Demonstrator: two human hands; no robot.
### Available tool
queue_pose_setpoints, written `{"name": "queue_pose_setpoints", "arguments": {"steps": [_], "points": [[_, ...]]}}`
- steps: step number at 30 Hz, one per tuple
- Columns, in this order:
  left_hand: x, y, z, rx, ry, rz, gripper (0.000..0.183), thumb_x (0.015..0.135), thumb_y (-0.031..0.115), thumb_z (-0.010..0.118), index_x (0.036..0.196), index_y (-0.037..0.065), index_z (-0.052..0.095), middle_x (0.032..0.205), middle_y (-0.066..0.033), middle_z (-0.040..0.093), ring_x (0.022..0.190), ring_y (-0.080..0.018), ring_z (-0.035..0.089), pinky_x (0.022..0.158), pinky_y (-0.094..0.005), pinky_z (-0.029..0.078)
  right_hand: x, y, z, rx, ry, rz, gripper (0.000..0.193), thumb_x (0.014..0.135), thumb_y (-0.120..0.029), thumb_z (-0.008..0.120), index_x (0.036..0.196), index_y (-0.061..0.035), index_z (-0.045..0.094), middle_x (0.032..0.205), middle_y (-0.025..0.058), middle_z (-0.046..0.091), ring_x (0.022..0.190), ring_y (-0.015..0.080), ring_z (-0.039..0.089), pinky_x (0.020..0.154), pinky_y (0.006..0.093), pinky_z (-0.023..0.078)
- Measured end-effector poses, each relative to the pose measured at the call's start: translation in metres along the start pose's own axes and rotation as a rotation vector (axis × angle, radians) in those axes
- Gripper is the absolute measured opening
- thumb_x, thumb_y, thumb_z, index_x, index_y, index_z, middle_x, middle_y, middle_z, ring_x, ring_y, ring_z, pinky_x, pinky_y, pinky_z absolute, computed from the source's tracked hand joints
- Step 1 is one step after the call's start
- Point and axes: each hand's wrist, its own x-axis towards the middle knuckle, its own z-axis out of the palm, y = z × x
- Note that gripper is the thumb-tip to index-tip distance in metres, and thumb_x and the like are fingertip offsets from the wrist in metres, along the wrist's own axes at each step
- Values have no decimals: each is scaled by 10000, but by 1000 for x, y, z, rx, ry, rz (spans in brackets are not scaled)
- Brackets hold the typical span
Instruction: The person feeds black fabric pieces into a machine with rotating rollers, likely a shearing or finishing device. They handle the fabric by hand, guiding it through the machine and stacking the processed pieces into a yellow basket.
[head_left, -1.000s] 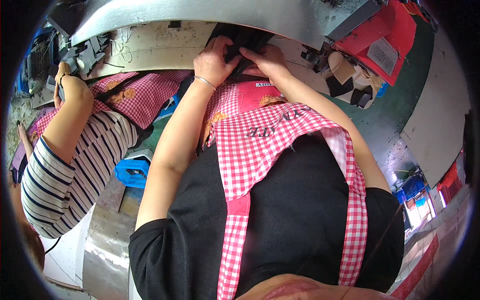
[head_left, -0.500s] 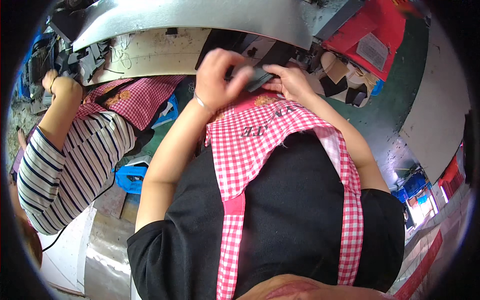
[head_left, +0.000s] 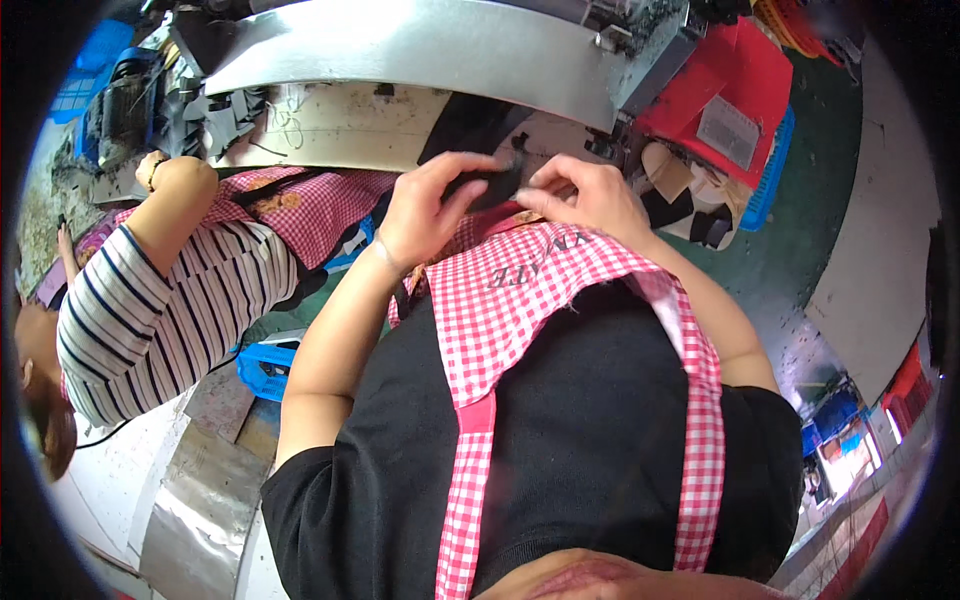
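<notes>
In front of my chest, my left hand [head_left: 425, 212] has its thumb and fingers bent around a dark, flexible-looking flat piece [head_left: 499, 186], blurred by motion. My right hand [head_left: 592, 198] pinches at the right edge of that piece, thumb low and fingers curled above. What material it is cannot be made out. Both hands are just above the bib of my red-and-white checked apron [head_left: 500, 310]. Beyond the fingers, a black sheet or strip [head_left: 465, 130] lies on the pale worktop [head_left: 335, 125].
A curved silver metal panel [head_left: 420, 50] spans the far side. To the right are a red sheet [head_left: 715, 90] and a box of tan and black scraps [head_left: 685, 195]. A co-worker in a striped shirt [head_left: 170, 300] works at left, near dark offcuts [head_left: 225, 120]. Blue basket [head_left: 265, 370] behind.
My hands have drawn closer to each other, and the dark piece between them has turned and now shows less of its face. The whole view has shifted slightly rightward and down.
</notes>
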Motion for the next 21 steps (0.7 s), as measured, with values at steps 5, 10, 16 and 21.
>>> {"name": "queue_pose_setpoints", "arguments": {"steps": [5,10,16,21], "points": [[-37,7,-8,-230,-137,-175,235,977,126,673,1176,4,691,1039,-116,732,969,-219,703,891,-330,533,16,8,2,-339,-1,-727,607,855,-457,767,1271,-47,600,1193,174,646,1158,369,608,1030,460,481],[-33,16,-13,-116,32,-47,456,850,134,816,1252,-6,650,1145,-149,702,1059,-255,695,928,-360,538,31,-19,-17,-175,-216,-438,348,955,-382,668,1070,-55,696,1003,203,717,980,397,687,860,489,540],[44,33,-52,-342,328,-147,220,887,57,798,1083,6,713,901,-44,729,730,-83,676,627,-225,561,57,-102,-86,-284,43,-642,359,985,-238,657,1273,-24,660,1169,211,703,1105,354,684,973,417,523],[85,14,-80,-69,424,-79,138,889,70,788,996,20,717,888,-44,745,802,-91,680,702,-261,549,99,-167,-186,-565,207,-947,438,984,-279,640,1307,16,624,1122,231,718,1045,350,692,925,422,545]]}}
